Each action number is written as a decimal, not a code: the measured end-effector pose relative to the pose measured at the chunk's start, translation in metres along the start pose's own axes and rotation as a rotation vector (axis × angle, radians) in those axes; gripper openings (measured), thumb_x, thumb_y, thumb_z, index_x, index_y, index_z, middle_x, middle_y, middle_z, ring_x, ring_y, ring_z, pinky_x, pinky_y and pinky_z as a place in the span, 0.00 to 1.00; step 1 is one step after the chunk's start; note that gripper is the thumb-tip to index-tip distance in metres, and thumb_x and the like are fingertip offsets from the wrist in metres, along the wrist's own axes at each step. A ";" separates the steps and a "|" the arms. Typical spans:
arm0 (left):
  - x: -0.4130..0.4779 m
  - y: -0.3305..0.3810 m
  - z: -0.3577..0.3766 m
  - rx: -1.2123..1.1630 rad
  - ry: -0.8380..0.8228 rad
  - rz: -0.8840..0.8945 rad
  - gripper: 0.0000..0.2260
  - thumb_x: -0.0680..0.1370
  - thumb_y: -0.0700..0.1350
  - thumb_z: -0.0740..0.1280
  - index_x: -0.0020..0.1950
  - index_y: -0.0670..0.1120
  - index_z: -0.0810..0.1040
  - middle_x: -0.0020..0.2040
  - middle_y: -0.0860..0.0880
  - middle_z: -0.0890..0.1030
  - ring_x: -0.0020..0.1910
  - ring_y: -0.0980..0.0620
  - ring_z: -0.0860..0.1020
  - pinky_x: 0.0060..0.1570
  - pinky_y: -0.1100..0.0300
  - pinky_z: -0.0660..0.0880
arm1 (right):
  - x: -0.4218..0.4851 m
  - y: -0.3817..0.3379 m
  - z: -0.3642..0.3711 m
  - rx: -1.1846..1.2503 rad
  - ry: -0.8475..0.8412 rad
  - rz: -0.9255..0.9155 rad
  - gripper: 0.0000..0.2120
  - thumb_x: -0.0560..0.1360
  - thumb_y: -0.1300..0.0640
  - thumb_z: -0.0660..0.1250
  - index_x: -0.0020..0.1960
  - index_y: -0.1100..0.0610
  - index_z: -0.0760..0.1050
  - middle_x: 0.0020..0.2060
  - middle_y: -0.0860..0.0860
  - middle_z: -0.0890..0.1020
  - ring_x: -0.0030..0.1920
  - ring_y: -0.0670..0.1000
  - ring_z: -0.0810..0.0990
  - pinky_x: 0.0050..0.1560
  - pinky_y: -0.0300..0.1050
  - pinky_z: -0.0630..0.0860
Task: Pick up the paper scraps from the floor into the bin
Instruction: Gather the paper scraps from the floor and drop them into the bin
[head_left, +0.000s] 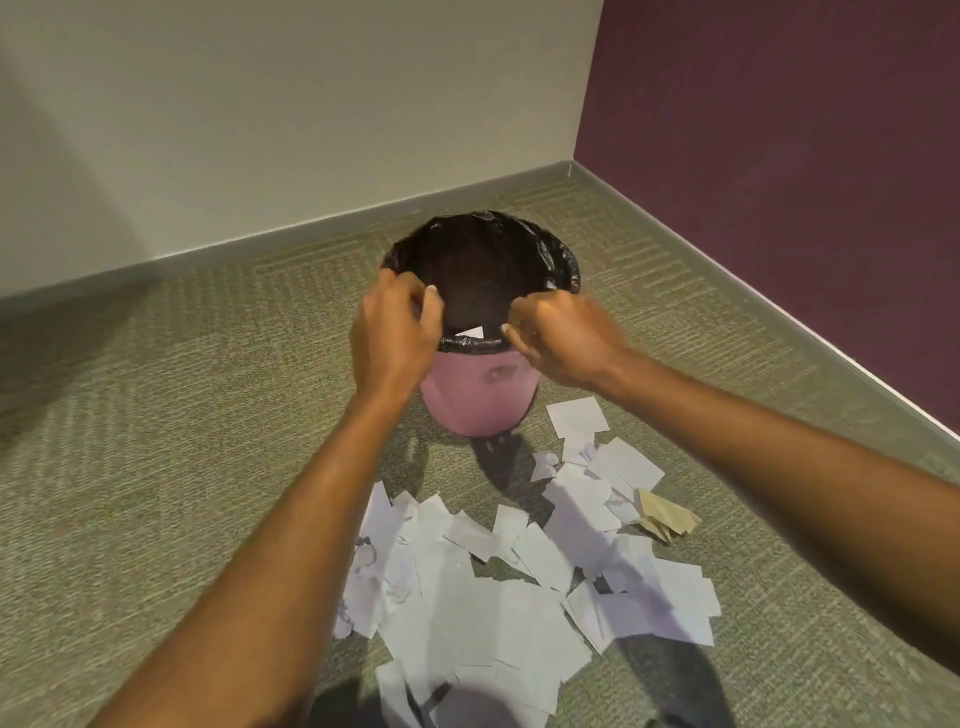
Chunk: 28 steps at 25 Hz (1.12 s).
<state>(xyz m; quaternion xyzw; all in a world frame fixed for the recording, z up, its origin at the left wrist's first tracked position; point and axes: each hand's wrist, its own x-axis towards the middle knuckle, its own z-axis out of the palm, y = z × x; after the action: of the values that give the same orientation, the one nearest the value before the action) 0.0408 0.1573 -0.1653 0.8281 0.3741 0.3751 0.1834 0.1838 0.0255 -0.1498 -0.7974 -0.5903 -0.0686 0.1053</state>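
**Hands at the bin, the heap waiting on the floor**

Closest to the person's feet lies a wide spread of white paper scraps (483, 613) on the green carpet (156, 415), with a brown scrap (665, 514) at its right edge. So most of the job is not yet done.

Beyond the heap, both arms reach out to the pink bin (478, 395). The left hand (395, 338) sits at the near-left rim and the right hand (563, 340) at the near-right rim. Both have their fingers curled in. No paper shows in either, and I cannot tell whether anything is pinched.

One white piece (470, 331) shows just inside the black liner (545, 249).

I'd say they should open the fingers fully, well over the mouth, so nothing catches on the rim.
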 end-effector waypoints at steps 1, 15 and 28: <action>-0.031 -0.008 0.000 -0.028 0.049 -0.047 0.09 0.79 0.47 0.63 0.44 0.43 0.78 0.44 0.48 0.77 0.39 0.50 0.73 0.37 0.58 0.66 | -0.016 -0.001 0.002 0.052 -0.046 0.025 0.08 0.78 0.54 0.63 0.43 0.54 0.75 0.35 0.48 0.79 0.36 0.53 0.79 0.36 0.45 0.75; -0.231 -0.102 0.059 0.657 -1.351 0.094 0.50 0.67 0.57 0.76 0.78 0.51 0.46 0.79 0.40 0.42 0.78 0.38 0.44 0.70 0.37 0.55 | -0.173 -0.017 0.183 -0.097 -0.714 -0.113 0.42 0.72 0.59 0.72 0.77 0.56 0.50 0.77 0.60 0.52 0.71 0.64 0.62 0.64 0.58 0.69; -0.252 -0.099 0.069 0.488 -1.247 0.041 0.17 0.74 0.35 0.64 0.63 0.45 0.71 0.64 0.43 0.66 0.61 0.42 0.70 0.50 0.50 0.72 | -0.164 -0.018 0.205 -0.084 -0.704 -0.255 0.27 0.71 0.67 0.68 0.68 0.60 0.65 0.67 0.61 0.65 0.62 0.63 0.69 0.51 0.55 0.73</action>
<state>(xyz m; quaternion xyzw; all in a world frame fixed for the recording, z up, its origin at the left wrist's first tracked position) -0.0649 0.0296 -0.3901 0.9145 0.2561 -0.2658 0.1657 0.1152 -0.0701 -0.3845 -0.6958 -0.6817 0.1729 -0.1460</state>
